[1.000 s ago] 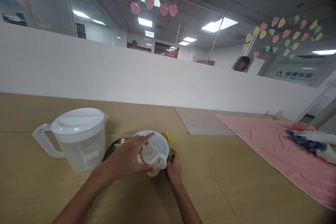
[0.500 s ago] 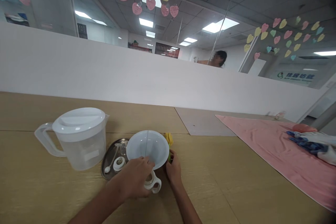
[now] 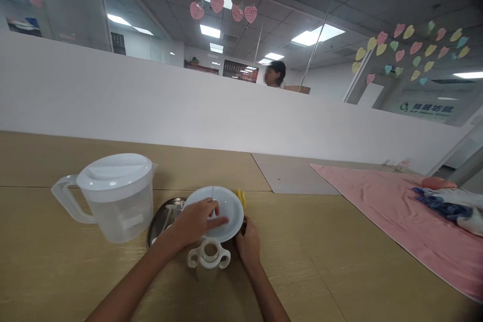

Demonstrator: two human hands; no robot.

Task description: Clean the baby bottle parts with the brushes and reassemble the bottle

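Note:
My left hand [image 3: 199, 220] is over the near left part of a white bowl [image 3: 233, 211], thumb and forefinger apart, with nothing visible in it. At the bowl's right side my right hand [image 3: 248, 241] is closed against the edge, its fingertips partly hidden. A baby bottle [image 3: 210, 257] with two side handles stands upright and uncapped in front of the bowl. Behind the bowl's right rim a yellow thing [image 3: 240, 198] sticks out. To the left lies a metal tray [image 3: 154, 229] with small white and clear parts, partly covered by my left arm.
A lidded clear plastic pitcher [image 3: 124, 211] stands on the left of the wooden table [image 3: 320, 241]. On the right lie a pink cloth [image 3: 385, 206] and bunched blue-and-white fabric [image 3: 449, 204]. Behind the white partition [image 3: 188, 110] a person's head [image 3: 275, 73] shows.
My left hand has moved from the bottle up over the bowl, and its fingers have spread. The bottle is now in plain sight. My right hand stays at the bowl. The person behind moved left.

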